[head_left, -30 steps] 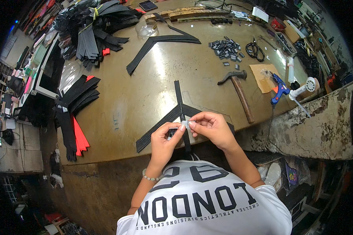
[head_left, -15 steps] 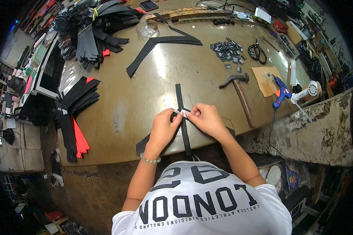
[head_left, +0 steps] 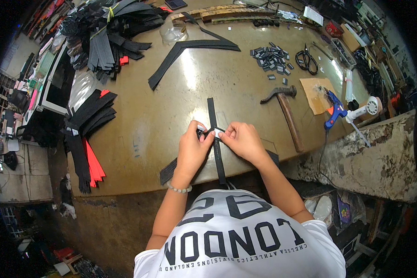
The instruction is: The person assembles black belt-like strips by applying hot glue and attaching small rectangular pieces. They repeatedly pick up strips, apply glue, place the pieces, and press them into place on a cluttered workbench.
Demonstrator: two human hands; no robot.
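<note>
Near the table's front edge, a narrow black strap point(head_left: 211, 111) lies away from me, its near end hanging at the edge. Over its middle, a small white tag point(head_left: 217, 133) sits between my thumbs. My left hand point(head_left: 192, 146) is closed in a pinch at the tag's left side, with a small black-and-white piece point(head_left: 201, 129) showing by its fingers. My right hand point(head_left: 242, 142) pinches the tag's right side. Wider black strap ends point(head_left: 168, 172) stick out beneath both forearms. My fingers hide how tag and strap join.
On the right lie a hammer point(head_left: 289, 118), black scissors point(head_left: 306, 60), several small dark clips point(head_left: 272, 58), and a blue glue gun point(head_left: 336, 111) beside cardboard point(head_left: 316, 95). Folded black straps point(head_left: 190, 45) lie ahead. Black and red strap bundles point(head_left: 83, 139) are at left, with a tape roll point(head_left: 173, 31) behind.
My hands stay at the white tag. The left fingers have shifted slightly, and more of the small black-and-white piece beside them shows. The whole view has moved a little.
</note>
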